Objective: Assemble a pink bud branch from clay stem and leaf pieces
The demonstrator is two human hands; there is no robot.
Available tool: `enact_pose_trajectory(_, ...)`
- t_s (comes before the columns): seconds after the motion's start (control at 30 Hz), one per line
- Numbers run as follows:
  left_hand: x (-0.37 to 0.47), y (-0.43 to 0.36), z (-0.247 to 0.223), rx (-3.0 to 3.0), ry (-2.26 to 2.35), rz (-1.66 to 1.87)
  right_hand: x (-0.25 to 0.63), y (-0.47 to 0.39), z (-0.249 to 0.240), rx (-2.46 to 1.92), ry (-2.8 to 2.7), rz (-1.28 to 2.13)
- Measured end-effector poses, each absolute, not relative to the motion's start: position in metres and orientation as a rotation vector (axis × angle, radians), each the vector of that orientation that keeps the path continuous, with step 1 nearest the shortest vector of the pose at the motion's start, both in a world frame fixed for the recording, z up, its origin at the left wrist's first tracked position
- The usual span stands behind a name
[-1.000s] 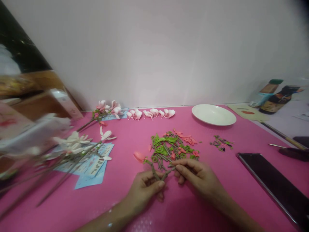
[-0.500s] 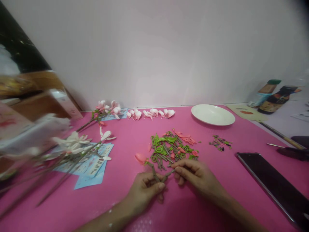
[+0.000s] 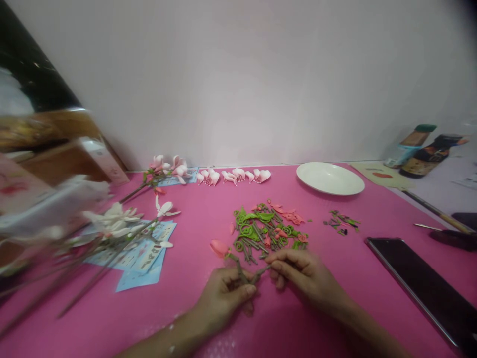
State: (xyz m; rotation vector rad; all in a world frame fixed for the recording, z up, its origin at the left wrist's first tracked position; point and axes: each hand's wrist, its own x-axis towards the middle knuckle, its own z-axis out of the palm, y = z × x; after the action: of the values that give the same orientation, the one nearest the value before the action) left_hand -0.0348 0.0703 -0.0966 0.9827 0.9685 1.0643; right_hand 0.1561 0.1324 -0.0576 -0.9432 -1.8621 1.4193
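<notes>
A brown forked stem (image 3: 239,269) with a pink bud (image 3: 219,247) at its upper left tip is pinched in my left hand (image 3: 226,294). The fingers of my right hand (image 3: 298,271) close on the end of the stem's right branch; whether they hold a separate small piece there cannot be made out. Just beyond both hands lies a loose pile of green, brown and coral parts (image 3: 257,231) on the pink table (image 3: 201,318). A smaller group of parts (image 3: 341,222) lies to its right.
White plate (image 3: 330,178) at the back right; phone (image 3: 417,288) and dark-handled tool (image 3: 452,238) on the right, bottles (image 3: 425,158) behind. Pink petals (image 3: 238,175) line the wall. White flowers (image 3: 115,219) on blue papers (image 3: 143,278) and pink flowers (image 3: 179,168) at left.
The whole view has shifted very slightly. Both hands keep nearly the same pose on the stem, with only small finger movement.
</notes>
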Motion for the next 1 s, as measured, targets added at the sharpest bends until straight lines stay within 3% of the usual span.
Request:
enact_pose_trajectory(0.23, -0.0352, 0.0702, -0.096, 1.017, 0.99, 1.052, 0.1545, 0.131, -0.0588, -0.932, -1.938, 1.337)
enact_pose_trajectory(0.57, -0.0355, 0.0683, -0.0979, 1.07, 0.978, 1.065, 0.1553, 0.1325, -0.0636, -0.906, -1.905, 1.503)
enact_pose_trajectory(1.0, -0.0382, 0.0724, -0.0964, 0.925, 0.96, 1.071, 0.1554, 0.1386, -0.0566, -1.065, -1.54, 1.603)
